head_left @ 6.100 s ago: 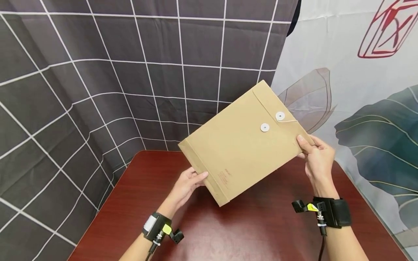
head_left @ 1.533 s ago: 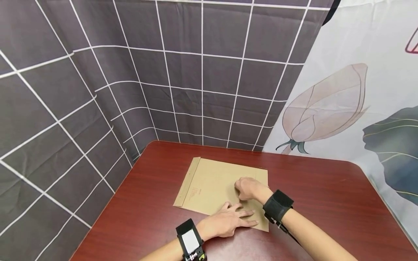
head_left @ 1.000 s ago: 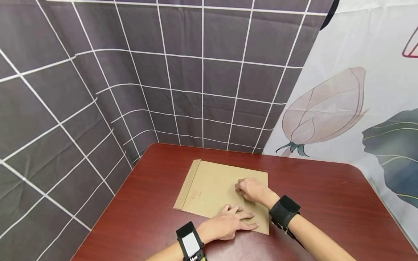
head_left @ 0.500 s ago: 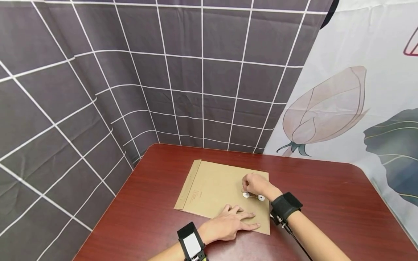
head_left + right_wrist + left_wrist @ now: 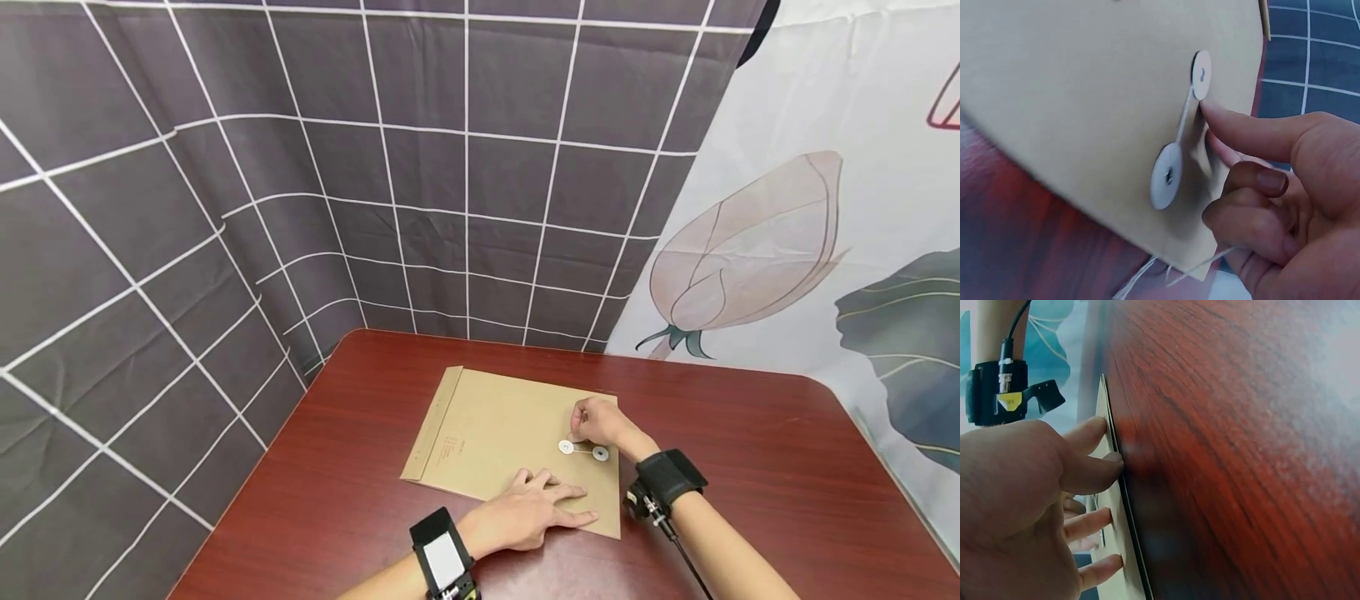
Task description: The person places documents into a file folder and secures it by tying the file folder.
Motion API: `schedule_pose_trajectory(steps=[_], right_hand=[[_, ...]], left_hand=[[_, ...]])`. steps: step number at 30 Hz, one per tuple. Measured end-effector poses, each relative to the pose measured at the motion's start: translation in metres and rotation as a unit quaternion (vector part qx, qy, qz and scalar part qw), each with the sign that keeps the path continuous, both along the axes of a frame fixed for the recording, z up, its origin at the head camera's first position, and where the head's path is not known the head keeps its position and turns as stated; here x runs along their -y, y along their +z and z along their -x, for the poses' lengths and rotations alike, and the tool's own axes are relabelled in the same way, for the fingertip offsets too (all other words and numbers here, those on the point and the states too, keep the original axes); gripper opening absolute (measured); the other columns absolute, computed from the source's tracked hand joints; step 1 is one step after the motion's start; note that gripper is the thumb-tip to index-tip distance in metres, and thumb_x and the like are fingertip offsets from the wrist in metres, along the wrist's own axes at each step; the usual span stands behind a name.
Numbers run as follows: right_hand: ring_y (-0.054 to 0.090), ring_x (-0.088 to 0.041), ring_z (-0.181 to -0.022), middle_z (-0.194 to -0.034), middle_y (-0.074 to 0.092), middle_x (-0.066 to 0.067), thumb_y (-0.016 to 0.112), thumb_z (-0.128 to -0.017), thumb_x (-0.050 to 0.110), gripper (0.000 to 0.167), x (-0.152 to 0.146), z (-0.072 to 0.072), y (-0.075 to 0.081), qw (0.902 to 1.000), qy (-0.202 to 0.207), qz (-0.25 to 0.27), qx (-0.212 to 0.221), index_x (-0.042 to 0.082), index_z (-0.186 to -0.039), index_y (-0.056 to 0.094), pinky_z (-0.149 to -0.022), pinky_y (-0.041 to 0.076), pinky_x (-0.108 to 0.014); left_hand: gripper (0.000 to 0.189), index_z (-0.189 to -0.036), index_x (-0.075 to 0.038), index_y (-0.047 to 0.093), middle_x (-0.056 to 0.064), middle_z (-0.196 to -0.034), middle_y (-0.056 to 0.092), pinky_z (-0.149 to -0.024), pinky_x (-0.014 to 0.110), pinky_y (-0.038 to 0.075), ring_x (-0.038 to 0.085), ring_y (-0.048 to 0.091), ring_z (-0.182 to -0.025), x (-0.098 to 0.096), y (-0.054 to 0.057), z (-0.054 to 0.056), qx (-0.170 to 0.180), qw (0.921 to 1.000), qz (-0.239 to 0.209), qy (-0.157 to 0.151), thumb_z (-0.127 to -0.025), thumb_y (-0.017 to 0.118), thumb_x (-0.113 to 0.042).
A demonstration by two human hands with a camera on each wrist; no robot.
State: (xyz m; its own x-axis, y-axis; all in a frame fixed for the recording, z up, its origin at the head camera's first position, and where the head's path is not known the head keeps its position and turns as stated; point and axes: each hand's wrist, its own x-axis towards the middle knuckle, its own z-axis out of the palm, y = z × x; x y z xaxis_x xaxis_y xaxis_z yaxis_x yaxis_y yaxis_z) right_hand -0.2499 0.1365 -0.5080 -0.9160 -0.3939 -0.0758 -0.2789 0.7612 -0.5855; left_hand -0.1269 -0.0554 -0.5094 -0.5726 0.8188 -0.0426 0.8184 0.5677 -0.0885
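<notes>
A tan string-tie envelope [image 5: 495, 417] lies on the dark red table [image 5: 360, 417]. My left hand [image 5: 513, 512] rests on its near edge with fingers spread. On the right part, two white button discs [image 5: 1166, 176] are joined by a taut stretch of string [image 5: 1185, 117]. My right hand [image 5: 600, 421] is at the inner disc [image 5: 1202, 75], thumb and forefinger tips right beside its rim. The other fingers are curled, and a white string end [image 5: 1200, 267] comes out of them. In the left wrist view, the left fingertips [image 5: 1100, 519] press the envelope surface.
Dark grid-patterned cloth [image 5: 420, 208] hangs behind and to the left of the table. White cloth printed with a flower [image 5: 738, 250] hangs at the back right. Each wrist wears a black strap [image 5: 670, 473] with a small camera and cable.
Earlier both hands held the envelope in the air; now it lies on the table. The right hand has lately shifted slightly right and back, uncovering both discs. The left hand keeps its place.
</notes>
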Motion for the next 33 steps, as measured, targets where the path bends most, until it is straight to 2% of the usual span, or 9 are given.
schedule_pose_trajectory(steps=[7,10,12,14,18,23,26,28,33], right_hand=[[0.045,-0.012,-0.054,-0.058,0.049,0.006,0.072,-0.077,0.002,0.018,0.002,-0.022,-0.003,0.9953,-0.011,-0.023,-0.093,0.014,-0.069,0.062,-0.049,0.038,-0.028],[0.045,-0.011,-0.055,-0.058,0.049,0.007,0.072,-0.078,0.002,0.018,0.005,-0.031,-0.005,0.9888,-0.015,-0.036,-0.144,0.015,-0.070,0.062,-0.048,0.038,-0.027],[0.047,-0.011,-0.056,-0.058,0.050,0.008,0.071,-0.077,0.001,0.019,0.005,-0.035,-0.008,0.9811,-0.006,-0.048,-0.187,0.016,-0.069,0.062,-0.047,0.039,-0.028],[0.048,-0.012,-0.055,-0.058,0.050,0.007,0.070,-0.078,0.001,0.021,0.005,-0.040,-0.012,0.9699,0.011,-0.066,-0.234,0.016,-0.067,0.059,-0.047,0.040,-0.029],[0.053,-0.015,-0.052,-0.056,0.051,0.002,0.066,-0.077,-0.003,0.026,0.006,-0.047,-0.016,0.9410,0.053,-0.111,-0.315,0.013,-0.063,0.052,-0.046,0.043,-0.032],[0.054,-0.021,-0.051,-0.059,0.052,-0.005,0.066,-0.071,-0.005,0.017,0.010,-0.055,-0.016,0.9059,0.104,-0.184,-0.367,0.005,-0.067,0.053,-0.043,0.045,-0.036],[0.056,-0.022,-0.051,-0.060,0.053,-0.006,0.067,-0.069,-0.001,0.013,0.013,-0.060,-0.017,0.8890,0.128,-0.217,-0.382,0.004,-0.070,0.055,-0.045,0.047,-0.036],[0.055,-0.021,-0.051,-0.060,0.052,-0.005,0.067,-0.068,0.000,0.014,0.014,-0.061,-0.017,0.8855,0.138,-0.219,-0.386,0.004,-0.069,0.054,-0.045,0.047,-0.036],[0.052,-0.018,-0.049,-0.057,0.048,-0.001,0.068,-0.069,0.000,0.022,0.017,-0.063,-0.014,0.9010,0.147,-0.161,-0.375,0.010,-0.064,0.050,-0.043,0.044,-0.034]], left_hand=[[0.074,-0.142,-0.050,0.039,-0.017,-0.150,0.036,-0.077,0.025,0.030,0.012,0.041,-0.115,-0.002,0.001,-0.002,-0.003,1.0000,0.003,0.007,-0.083,0.069,-0.020],[0.073,-0.142,-0.051,0.039,-0.017,-0.149,0.037,-0.075,0.024,0.028,0.012,0.041,-0.115,-0.002,0.001,-0.002,-0.007,0.9999,0.002,0.008,-0.083,0.068,-0.020],[0.073,-0.142,-0.050,0.039,-0.017,-0.149,0.037,-0.073,0.023,0.026,0.011,0.041,-0.114,-0.002,0.000,-0.002,-0.007,0.9999,0.001,0.009,-0.083,0.068,-0.019],[0.073,-0.142,-0.050,0.039,-0.016,-0.149,0.038,-0.072,0.022,0.025,0.011,0.041,-0.114,-0.002,0.000,-0.002,-0.007,0.9999,-0.002,0.008,-0.083,0.068,-0.019],[0.075,-0.142,-0.050,0.039,-0.015,-0.148,0.039,-0.073,0.023,0.026,0.011,0.041,-0.113,-0.001,-0.001,-0.002,-0.008,0.9999,-0.006,0.008,-0.082,0.068,-0.018],[0.075,-0.142,-0.051,0.038,-0.016,-0.149,0.038,-0.071,0.022,0.024,0.009,0.040,-0.111,0.000,-0.001,-0.001,-0.005,0.9999,-0.007,0.013,-0.081,0.068,-0.017],[0.076,-0.141,-0.052,0.039,-0.015,-0.149,0.038,-0.070,0.022,0.024,0.010,0.041,-0.112,0.000,-0.001,-0.002,0.001,0.9999,-0.009,0.013,-0.081,0.069,-0.018],[0.076,-0.141,-0.052,0.039,-0.015,-0.149,0.038,-0.070,0.022,0.024,0.009,0.041,-0.111,0.000,-0.001,-0.002,0.002,0.9999,-0.011,0.012,-0.080,0.070,-0.018],[0.075,-0.141,-0.051,0.039,-0.017,-0.149,0.037,-0.069,0.022,0.023,0.009,0.040,-0.109,0.001,-0.001,-0.002,-0.003,0.9998,-0.018,0.006,-0.080,0.069,-0.019]])
